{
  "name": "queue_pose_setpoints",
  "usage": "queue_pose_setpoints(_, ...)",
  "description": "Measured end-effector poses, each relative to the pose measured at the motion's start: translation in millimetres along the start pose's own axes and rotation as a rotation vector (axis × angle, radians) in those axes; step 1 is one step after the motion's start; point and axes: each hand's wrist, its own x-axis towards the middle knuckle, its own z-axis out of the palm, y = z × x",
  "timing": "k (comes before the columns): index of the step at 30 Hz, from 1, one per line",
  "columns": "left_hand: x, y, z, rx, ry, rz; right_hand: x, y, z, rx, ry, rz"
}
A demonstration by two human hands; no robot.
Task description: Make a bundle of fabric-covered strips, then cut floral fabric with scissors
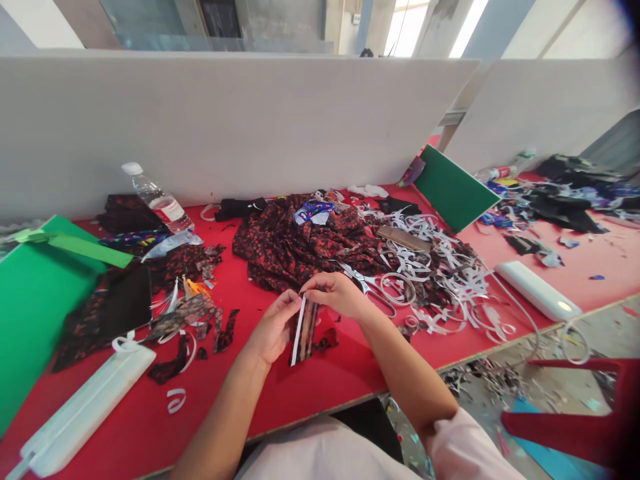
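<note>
My left hand [273, 328] and my right hand [336, 293] together hold a narrow strip of dark patterned cloth with a white edge [303, 331] upright over the red table [320, 383]. The left hand grips its side, and the right hand pinches its top end. A pair of scissors [373, 285] lies just right of my right hand. Behind the hands lies a heap of dark red floral cloth [305, 243].
White paper strips [440, 273] pile up at right. A water bottle [157, 198] leans at back left. Green boards [35, 293] [453, 187], white flat devices [83, 407] [537, 290] and cloth scraps [190, 313] lie around. A grey partition [240, 120] closes the back.
</note>
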Motion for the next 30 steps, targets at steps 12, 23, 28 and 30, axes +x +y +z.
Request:
queue_pose_setpoints(12,6.9,-4.6,3.8,-0.223,0.088,0.102,-3.3,-12.8,12.4,-0.431,0.403,-0.277)
queue_pose_setpoints(23,3.7,-4.2,9.4,-0.148,0.169,0.202,-7.4,-13.7,22.2,-0.482,0.403,-0.277)
queue_pose_setpoints(28,1.3,-6.1,9.5,-0.074,0.219,0.255,-9.9,-14.3,26.2,-0.458,0.452,-0.302)
queue_pose_setpoints(30,0.3,-6.7,10.5,-0.077,0.221,0.262,-11.7,-15.2,29.0,-0.436,0.483,-0.328)
